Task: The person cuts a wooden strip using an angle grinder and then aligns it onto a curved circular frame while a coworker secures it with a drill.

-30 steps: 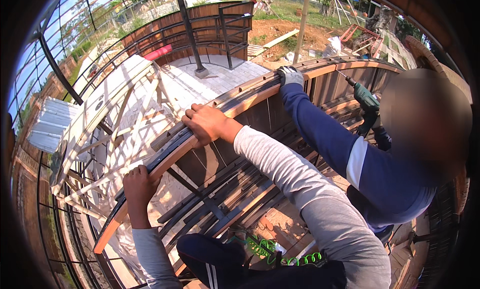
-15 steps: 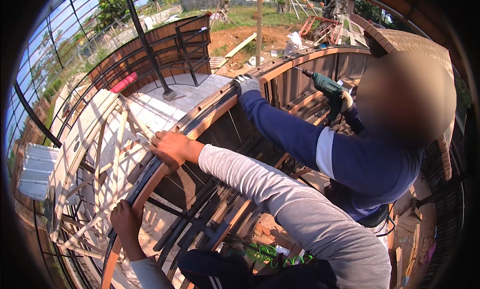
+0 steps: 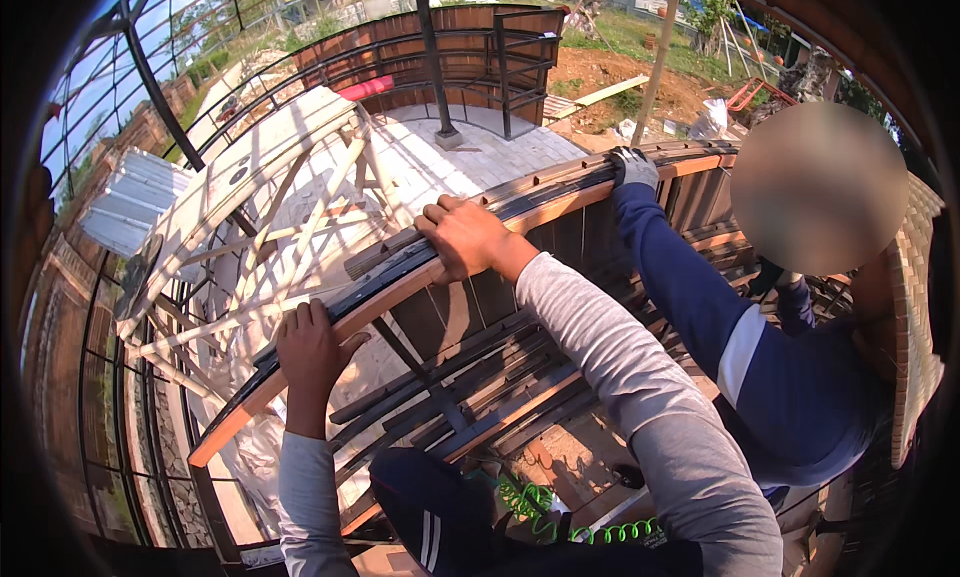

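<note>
A long curved wooden rail [image 3: 385, 305] runs from the lower left up to the far right, lying along a black metal strip [image 3: 365, 292]. My left hand [image 3: 308, 352] is closed over its near-left stretch, fingers on top and thumb on the inner side. Farther along, my right hand [image 3: 465, 237] grips the same rail, with its fingers curled over the outer edge. Beyond it, a co-worker's gloved hand [image 3: 635, 167] rests on the rail. The co-worker's other hand is mostly hidden, and what it holds cannot be made out.
Slatted dark framing [image 3: 450, 407] lies below the rail, with a green coiled hose [image 3: 625, 530] near my legs. Past the rail stand a pale wooden trestle [image 3: 265, 232] and a black post [image 3: 432, 67]. A co-worker in a blue sleeve [image 3: 680, 287] is close on my right.
My view has swung left, so the scene sits farther right. My hands remain on the rail, whose left end now shows. The co-worker's green drill has gone out of sight.
</note>
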The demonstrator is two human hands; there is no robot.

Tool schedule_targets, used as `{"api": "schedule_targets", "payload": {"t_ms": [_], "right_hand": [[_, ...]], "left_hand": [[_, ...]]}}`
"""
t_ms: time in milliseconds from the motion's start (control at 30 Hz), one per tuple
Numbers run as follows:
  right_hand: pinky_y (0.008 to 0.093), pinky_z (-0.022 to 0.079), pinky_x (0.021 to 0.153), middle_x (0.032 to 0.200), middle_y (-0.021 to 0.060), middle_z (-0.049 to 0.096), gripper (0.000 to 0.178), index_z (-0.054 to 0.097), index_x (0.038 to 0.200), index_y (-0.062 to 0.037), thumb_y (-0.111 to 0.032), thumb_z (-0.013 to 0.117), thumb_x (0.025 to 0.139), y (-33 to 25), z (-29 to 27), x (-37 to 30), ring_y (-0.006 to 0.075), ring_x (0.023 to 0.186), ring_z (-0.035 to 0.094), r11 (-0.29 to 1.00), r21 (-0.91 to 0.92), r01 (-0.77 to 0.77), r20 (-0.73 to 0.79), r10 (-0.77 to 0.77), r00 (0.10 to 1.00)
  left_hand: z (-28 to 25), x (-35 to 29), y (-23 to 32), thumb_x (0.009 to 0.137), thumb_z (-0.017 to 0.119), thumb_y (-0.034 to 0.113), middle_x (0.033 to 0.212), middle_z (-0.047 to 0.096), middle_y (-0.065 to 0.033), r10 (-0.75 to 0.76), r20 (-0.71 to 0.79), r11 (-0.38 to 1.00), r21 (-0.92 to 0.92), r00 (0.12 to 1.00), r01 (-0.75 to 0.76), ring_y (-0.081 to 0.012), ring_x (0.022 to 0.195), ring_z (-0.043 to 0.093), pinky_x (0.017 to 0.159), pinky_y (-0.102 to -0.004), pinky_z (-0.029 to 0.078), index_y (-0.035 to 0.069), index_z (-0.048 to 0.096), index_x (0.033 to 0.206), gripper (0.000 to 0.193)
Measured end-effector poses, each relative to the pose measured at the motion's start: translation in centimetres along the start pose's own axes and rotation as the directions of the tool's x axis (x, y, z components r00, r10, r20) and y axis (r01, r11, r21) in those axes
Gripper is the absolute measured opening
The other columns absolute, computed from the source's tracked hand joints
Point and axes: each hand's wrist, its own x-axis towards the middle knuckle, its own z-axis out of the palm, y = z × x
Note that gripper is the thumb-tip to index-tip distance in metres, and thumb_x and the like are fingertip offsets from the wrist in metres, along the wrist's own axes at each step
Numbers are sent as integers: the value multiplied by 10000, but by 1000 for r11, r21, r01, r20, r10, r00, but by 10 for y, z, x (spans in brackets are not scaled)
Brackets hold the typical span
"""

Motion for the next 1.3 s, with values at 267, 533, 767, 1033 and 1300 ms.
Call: {"api": "schedule_targets", "payload": {"t_ms": [267, 533, 767, 1033, 1300], "right_hand": [[483, 510, 1015, 1342, 224, 600, 946, 555, 1379, 23, -370, 863, 575, -3, -18, -9, 410, 1211, 556, 995, -41, -94, 117, 98, 988], [488, 548, 941, 1289, 194, 622, 903, 582, 1353, 1, -415, 852, 597, -12, -5, 4, 389, 1171, 586, 1000, -27, -12, 39, 13, 999], [480, 552, 925, 1265, 176, 632, 896, 589, 1332, 4, -441, 848, 599, -6, -10, -1, 376, 1140, 602, 999, -40, -33, 34, 35, 999], [431, 551, 849, 1038, 141, 651, 735, 601, 1096, -15, -503, 877, 620, -1, -8, -3, 339, 1003, 632, 998, -53, 26, -12, -26, 1000], [440, 556, 865, 1014, 156, 676, 727, 629, 1052, -3, -494, 870, 572, 2, 4, -2, 351, 1007, 640, 1000, 14, 10, -56, -10, 998]], "left_hand": [[9, 10, -3, 796, 730, 257, 895, 627, -127, 94, -40, 995, -18, 995, -94, -301, 869, 658, 796, -416, 526, 20, 602, 929, 300], [8, -4, -16, 781, 727, 231, 929, 659, -121, 39, 52, 999, -2, 998, -39, -296, 900, 668, 814, -418, 520, 24, 638, 1009, 320], [17, 4, -4, 770, 762, 244, 964, 641, -110, -1, -32, 1000, -8, 999, 0, -282, 944, 649, 841, -403, 511, 28, 619, 1016, 357], [-16, -5, -10, 632, 862, 338, 1137, 586, -140, 92, -49, 988, -123, 995, -98, -320, 1102, 553, 975, -455, 396, 23, 545, 1176, 704], [-83, -110, -181, 459, 956, 367, 1386, 585, -240, -170, 150, 983, -46, 974, 179, -434, 1326, 519, 1130, -524, 388, 12, 470, 1478, 1183]]}}
